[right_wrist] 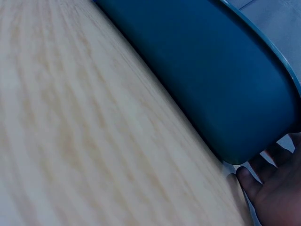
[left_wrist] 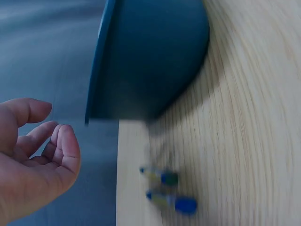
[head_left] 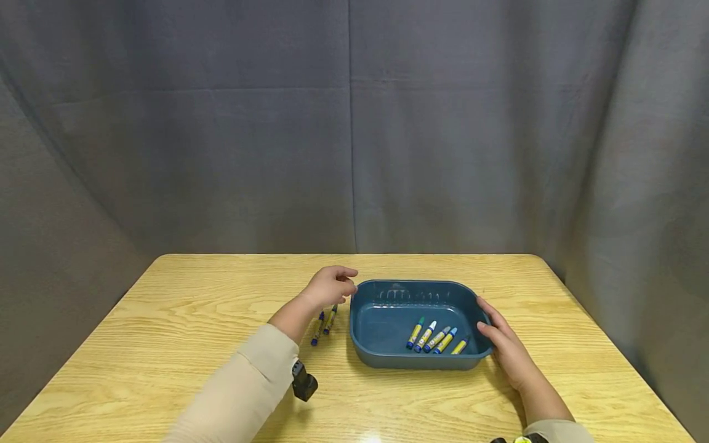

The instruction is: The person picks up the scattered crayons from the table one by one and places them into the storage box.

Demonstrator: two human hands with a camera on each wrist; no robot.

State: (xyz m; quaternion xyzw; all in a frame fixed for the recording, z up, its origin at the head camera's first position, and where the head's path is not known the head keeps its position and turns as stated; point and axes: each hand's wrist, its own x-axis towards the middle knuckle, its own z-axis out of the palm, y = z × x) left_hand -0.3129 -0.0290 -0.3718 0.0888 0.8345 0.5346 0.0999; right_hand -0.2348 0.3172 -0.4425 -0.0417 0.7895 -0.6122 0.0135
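A dark blue plastic basin [head_left: 412,362] stands on the table, with several crayons [head_left: 425,336] in yellow wrappers lying in its front right part. My right hand [head_left: 506,351] grips the right end of the basin, the thumb over the rim; in the right wrist view its fingers are against the outer wall [right_wrist: 211,80]. Beside the basin's left rim hovers my left hand [head_left: 329,288], fingers loosely bent and holding nothing, as the left wrist view also shows. Two crayons [head_left: 330,320] lie on the table below that hand, left of the basin.
The wooden table [head_left: 183,320] has rounded far corners. Grey curtains [head_left: 349,154] hang behind it and along both sides. A small black device [head_left: 303,381] is strapped to the left wrist.
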